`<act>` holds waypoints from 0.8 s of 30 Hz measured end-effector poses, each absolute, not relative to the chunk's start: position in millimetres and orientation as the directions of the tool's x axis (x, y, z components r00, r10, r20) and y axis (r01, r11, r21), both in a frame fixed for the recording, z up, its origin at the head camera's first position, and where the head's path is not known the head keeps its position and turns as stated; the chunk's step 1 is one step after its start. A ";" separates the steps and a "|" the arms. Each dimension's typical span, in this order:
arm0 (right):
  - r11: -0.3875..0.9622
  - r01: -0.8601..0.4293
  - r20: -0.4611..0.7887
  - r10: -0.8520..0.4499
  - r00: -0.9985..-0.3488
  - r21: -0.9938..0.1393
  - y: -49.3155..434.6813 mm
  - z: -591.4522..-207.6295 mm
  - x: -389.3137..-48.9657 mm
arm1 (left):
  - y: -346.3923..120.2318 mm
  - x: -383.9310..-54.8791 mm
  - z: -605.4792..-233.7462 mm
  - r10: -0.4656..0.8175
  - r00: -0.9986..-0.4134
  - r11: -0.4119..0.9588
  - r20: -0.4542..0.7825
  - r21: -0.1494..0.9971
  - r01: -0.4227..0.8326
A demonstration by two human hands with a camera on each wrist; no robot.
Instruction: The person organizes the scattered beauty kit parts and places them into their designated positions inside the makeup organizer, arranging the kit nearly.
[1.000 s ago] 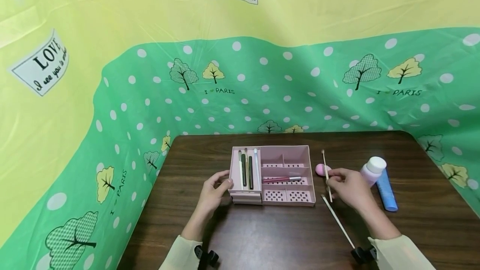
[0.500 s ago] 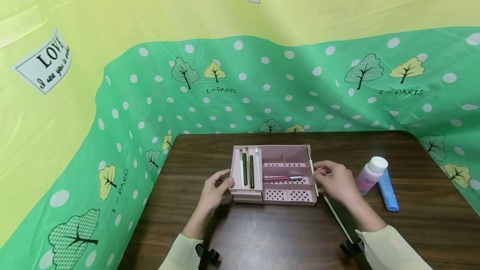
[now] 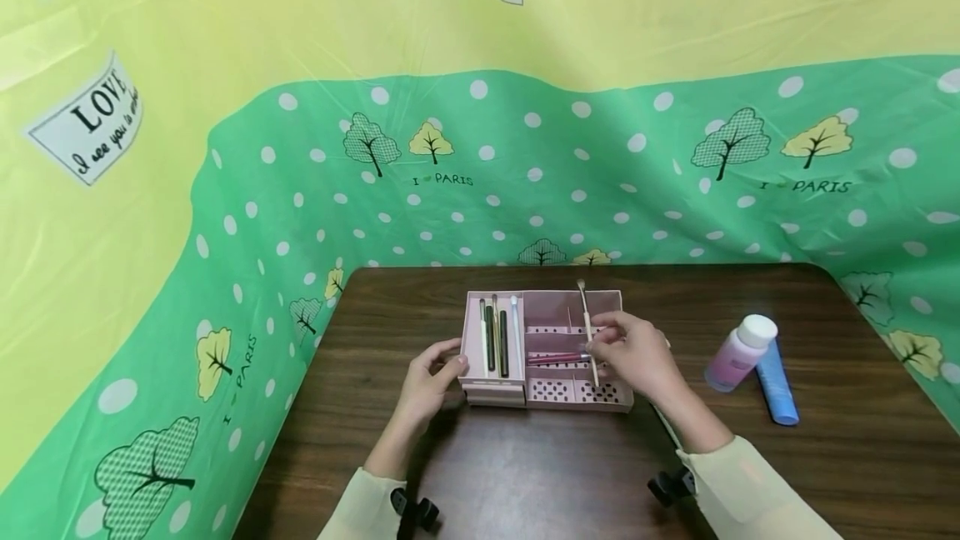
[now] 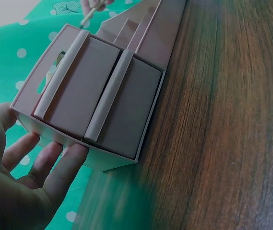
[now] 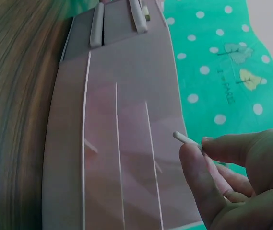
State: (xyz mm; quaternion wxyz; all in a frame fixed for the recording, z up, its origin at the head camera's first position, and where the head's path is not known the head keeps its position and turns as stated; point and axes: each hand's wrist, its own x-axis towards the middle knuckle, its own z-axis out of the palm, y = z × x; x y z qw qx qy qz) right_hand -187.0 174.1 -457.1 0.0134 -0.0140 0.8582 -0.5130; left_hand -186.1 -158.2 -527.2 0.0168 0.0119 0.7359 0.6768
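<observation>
"As we look over the surface [image 3: 525, 473], what do we meet first on the left?"

"We see the left hand [image 3: 426, 377] at the near-left corner of a pink organizer [image 3: 492, 397], which sits close to the surface's far edge, about midway between its left and right edges. The fingers are loosely spread against the organizer's side, touching it without curling round anything."

"And what do we find in the organizer?"

"On top of its left part, above two drawers [image 4: 81, 81], we see slim brushes and pens [image 3: 503, 344] lying side by side, their ends toward the near and far edges. In the right part, a dark red tube [image 3: 555, 359] lies crosswise in a middle compartment, its right end hidden."

"How do we find the right hand [image 3: 637, 357]?"

"Nearly closed: thumb and fingertips pinch a slender brush [image 3: 585, 307] by its pale handle, bristles toward the surface's far edge. We see the brush held above the compartments, short of the organizer's right edge."

"And further right?"

"A thin stick [image 3: 666, 425] lies off the organizer's near-right corner, partly covered by the right arm [image 3: 697, 423]. Toward the surface's right edge stands a white-capped pink bottle [image 3: 735, 359], with a blue tube [image 3: 777, 382] lying just beside it. Whether those two touch, we cannot tell."
</observation>
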 end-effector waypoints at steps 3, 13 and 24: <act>0.431 -0.020 -0.004 -0.055 -0.998 -0.902 164.4 -453.1 -188.9 | -158.0 -186.3 -527.3 0.033 -0.999 0.085 -0.002 0.996 0.001; 0.394 -0.064 0.038 -0.073 -0.997 -0.917 134.8 -444.0 -199.9 | -158.4 -187.3 -529.0 0.031 -0.999 0.094 0.008 0.996 0.011; 0.312 -0.005 -0.029 -0.102 -0.994 -0.950 111.6 -437.2 -213.3 | -158.4 -187.0 -528.5 0.039 -0.999 0.083 -0.017 0.996 -0.014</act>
